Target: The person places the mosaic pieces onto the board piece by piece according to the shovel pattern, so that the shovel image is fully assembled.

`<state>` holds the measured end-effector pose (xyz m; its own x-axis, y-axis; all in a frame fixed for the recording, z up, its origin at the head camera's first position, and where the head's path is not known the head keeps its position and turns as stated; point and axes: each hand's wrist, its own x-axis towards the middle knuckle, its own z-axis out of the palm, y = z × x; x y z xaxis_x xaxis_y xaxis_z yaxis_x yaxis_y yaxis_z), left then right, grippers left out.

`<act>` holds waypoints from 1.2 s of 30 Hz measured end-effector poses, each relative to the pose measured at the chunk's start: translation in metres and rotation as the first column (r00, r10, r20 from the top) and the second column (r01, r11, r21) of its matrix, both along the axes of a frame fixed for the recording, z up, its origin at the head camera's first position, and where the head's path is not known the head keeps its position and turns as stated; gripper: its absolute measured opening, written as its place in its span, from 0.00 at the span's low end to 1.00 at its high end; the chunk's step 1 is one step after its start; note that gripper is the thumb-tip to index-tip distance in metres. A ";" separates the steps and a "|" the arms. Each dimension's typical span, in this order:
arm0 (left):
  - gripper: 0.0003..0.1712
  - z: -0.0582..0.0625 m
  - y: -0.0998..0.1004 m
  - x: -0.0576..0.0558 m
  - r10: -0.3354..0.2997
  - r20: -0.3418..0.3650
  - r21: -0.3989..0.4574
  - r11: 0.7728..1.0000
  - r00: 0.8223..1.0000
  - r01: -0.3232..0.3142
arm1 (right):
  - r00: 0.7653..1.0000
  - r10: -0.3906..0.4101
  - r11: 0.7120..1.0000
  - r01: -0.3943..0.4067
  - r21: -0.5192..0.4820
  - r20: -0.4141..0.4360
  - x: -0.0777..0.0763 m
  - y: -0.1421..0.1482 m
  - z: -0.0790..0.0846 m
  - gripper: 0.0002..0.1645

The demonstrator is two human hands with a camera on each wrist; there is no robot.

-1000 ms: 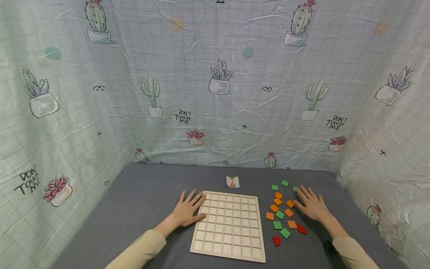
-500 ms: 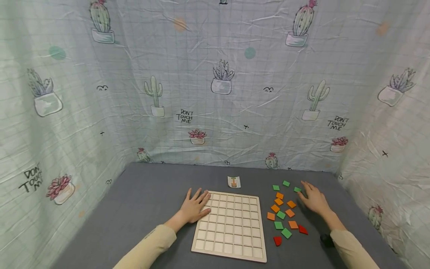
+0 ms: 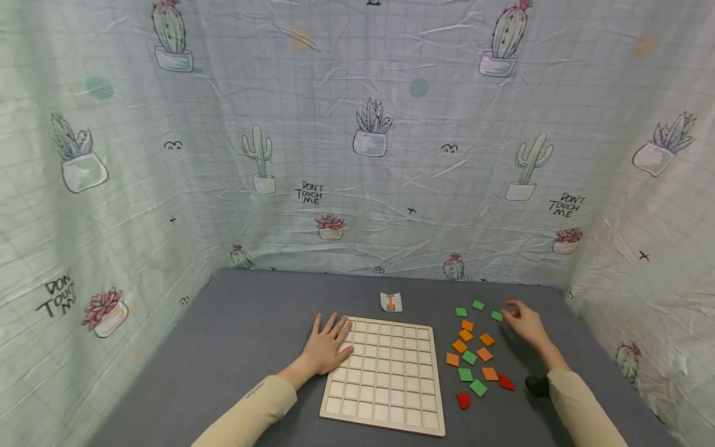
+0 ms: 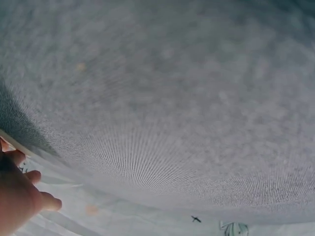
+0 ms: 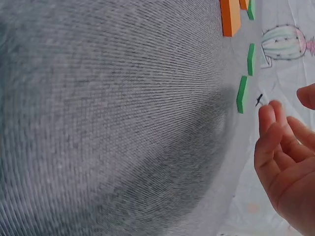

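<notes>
Your left hand rests, fingers spread and grasping nothing, on the left edge of the pale, wood-coloured rectangular grid board. Your right hand is loosely curled, nothing held, just right of a flat green square tile. Flat orange square tiles lie between that hand and the board; two flat red curved-edged pieces lie nearer you.

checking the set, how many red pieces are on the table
2: one red piece is the loose piece nearest the person; the other red piece lies farther right, beside an orange tile. The right hand could hide more.
</notes>
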<state>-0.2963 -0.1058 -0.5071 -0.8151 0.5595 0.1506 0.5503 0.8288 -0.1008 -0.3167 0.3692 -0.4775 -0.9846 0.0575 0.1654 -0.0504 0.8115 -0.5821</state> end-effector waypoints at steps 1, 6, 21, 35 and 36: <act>0.34 0.000 0.000 0.000 -0.001 -0.006 -0.001 1.000 1.000 0.001 | 1.000 -0.006 1.000 0.007 -0.015 0.019 -0.001 0.001 -0.001 0.29; 0.34 0.000 0.000 -0.001 0.008 -0.028 -0.024 1.000 1.000 -0.009 | 0.992 -0.044 0.993 0.056 -0.101 0.116 -0.007 0.007 -0.004 0.31; 0.33 -0.002 0.000 -0.001 0.005 -0.001 -0.026 1.000 1.000 -0.005 | 0.959 -0.060 0.963 0.129 -0.237 0.276 -0.017 0.013 -0.015 0.35; 0.33 -0.003 0.001 0.000 0.012 0.038 0.011 1.000 0.999 -0.013 | 0.946 -0.077 0.960 0.156 -0.232 0.315 -0.022 0.016 -0.018 0.26; 0.33 -0.003 0.001 0.000 0.016 0.040 0.006 1.000 0.999 -0.016 | 0.946 -0.075 0.963 0.151 -0.225 0.315 -0.022 0.016 -0.018 0.25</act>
<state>-0.2960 -0.1048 -0.5101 -0.8295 0.5452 0.1212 0.5403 0.8383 -0.0734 -0.3390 0.3849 -0.4957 -0.9702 0.1725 -0.1702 0.2416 0.6332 -0.7353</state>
